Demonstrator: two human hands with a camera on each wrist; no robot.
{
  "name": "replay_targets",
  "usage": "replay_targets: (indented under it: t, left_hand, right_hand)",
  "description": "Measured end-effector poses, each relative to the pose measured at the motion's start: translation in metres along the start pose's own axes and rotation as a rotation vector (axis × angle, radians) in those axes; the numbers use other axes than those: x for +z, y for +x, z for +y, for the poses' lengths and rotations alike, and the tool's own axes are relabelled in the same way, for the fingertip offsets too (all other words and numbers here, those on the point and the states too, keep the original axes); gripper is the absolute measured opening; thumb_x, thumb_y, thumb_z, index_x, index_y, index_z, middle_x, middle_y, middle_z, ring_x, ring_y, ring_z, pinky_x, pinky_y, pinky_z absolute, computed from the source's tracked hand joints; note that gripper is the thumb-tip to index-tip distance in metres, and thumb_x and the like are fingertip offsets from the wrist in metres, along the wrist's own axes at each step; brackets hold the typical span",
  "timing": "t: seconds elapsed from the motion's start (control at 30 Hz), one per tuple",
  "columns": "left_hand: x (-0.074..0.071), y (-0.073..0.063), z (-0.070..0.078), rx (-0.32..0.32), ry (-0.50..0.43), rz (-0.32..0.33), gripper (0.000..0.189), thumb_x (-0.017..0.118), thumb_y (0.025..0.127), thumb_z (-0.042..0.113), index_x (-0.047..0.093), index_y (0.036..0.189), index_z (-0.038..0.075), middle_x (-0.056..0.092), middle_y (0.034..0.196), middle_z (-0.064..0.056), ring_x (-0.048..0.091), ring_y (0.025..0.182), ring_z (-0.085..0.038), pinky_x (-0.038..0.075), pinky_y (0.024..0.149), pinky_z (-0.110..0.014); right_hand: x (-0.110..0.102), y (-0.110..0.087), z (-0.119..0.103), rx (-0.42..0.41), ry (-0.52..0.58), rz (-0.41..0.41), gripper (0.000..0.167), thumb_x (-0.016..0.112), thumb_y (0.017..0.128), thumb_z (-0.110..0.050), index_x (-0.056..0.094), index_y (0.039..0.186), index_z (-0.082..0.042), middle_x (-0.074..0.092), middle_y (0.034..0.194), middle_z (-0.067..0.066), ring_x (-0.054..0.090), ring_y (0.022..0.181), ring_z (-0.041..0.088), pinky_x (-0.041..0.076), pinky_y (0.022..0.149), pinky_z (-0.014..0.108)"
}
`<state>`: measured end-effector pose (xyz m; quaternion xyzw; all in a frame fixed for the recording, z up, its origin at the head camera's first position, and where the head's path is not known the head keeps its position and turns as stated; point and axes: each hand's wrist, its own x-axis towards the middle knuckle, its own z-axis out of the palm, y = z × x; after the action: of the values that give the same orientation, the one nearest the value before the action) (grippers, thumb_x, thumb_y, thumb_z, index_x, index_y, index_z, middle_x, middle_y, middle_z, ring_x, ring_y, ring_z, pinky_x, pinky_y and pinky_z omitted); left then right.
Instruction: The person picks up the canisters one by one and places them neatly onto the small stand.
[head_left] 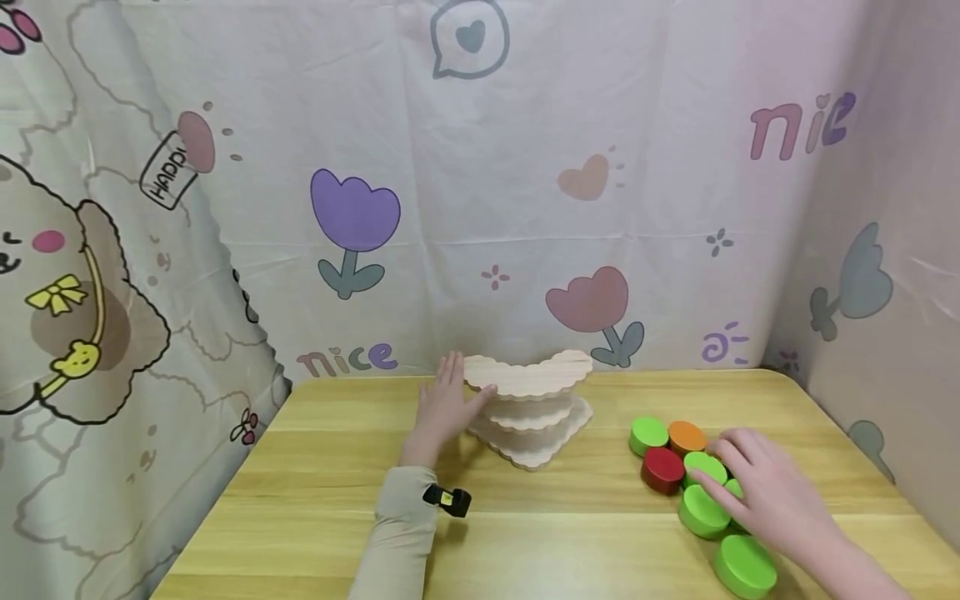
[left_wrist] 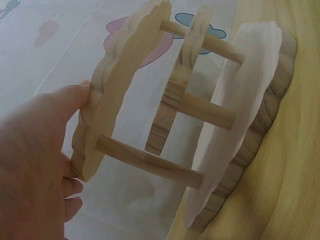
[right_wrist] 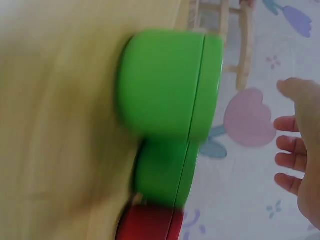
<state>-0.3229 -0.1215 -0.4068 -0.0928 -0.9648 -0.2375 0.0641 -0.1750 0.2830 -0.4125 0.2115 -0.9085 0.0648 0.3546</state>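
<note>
A tiered wooden stand with scalloped boards and round dowels is at the back of the table. My left hand grips the left end of its top board, thumb on the near edge and fingers at the far side. In the left wrist view the left hand holds that board, dowels running to the base. Over the round lidded tins at the right hovers my right hand, fingers loosely bent. In the right wrist view the right hand stands apart from a green tin.
Several green tins, among them the nearest one, cluster with a red tin and an orange tin. A printed cloth hangs behind the wooden table and at its sides.
</note>
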Motion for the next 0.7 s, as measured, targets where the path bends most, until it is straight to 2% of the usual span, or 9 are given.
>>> replay_targets:
  t: [0.13,0.27,0.43,0.7]
  left_hand:
    - [0.000,-0.003,-0.002,-0.020,-0.007,0.002,0.102,0.039,0.088,0.076,0.005,0.158,0.010,0.001,0.165,-0.009,0.002,0.154,-0.028,0.007,0.119,-0.065]
    - [-0.001,-0.006,-0.003,-0.029,-0.005,-0.004,0.102,0.040,0.088,0.076,0.004,0.158,0.010,0.001,0.165,-0.009,0.002,0.154,-0.028,0.006,0.119,-0.065]
    - [0.001,-0.005,-0.003,-0.025,0.002,0.003,0.103,0.038,0.088,0.077,0.003,0.158,0.011,0.001,0.165,-0.008,0.001,0.154,-0.027,0.007,0.119,-0.065]
    - [0.002,-0.001,0.003,-0.014,-0.003,0.007,0.101,0.037,0.088,0.077,0.003,0.158,0.012,0.001,0.165,-0.008,0.001,0.154,-0.027,0.007,0.119,-0.065]
  right_hand:
    - [-0.006,-0.017,0.010,-0.047,-0.003,0.016,0.038,0.075,0.078,-0.050,0.066,0.089,-0.015,0.055,0.090,-0.003,0.050,0.083,0.017,0.038,0.071,0.035]
    - [-0.009,-0.035,0.018,-0.116,-0.009,0.007,0.051,0.064,0.082,-0.064,0.066,0.089,-0.014,0.054,0.088,-0.006,0.047,0.083,0.014,0.034,0.073,0.029]
    - [-0.011,-0.055,0.023,-0.166,-0.058,-0.039,0.054,0.067,0.072,-0.072,0.064,0.088,-0.020,0.051,0.088,-0.014,0.044,0.081,0.010,0.029,0.072,0.025]
    - [-0.011,-0.068,0.022,-0.144,-0.187,-0.183,0.058,0.065,0.062,-0.081,0.060,0.085,-0.028,0.051,0.086,-0.016,0.048,0.082,0.011,0.040,0.069,0.033]
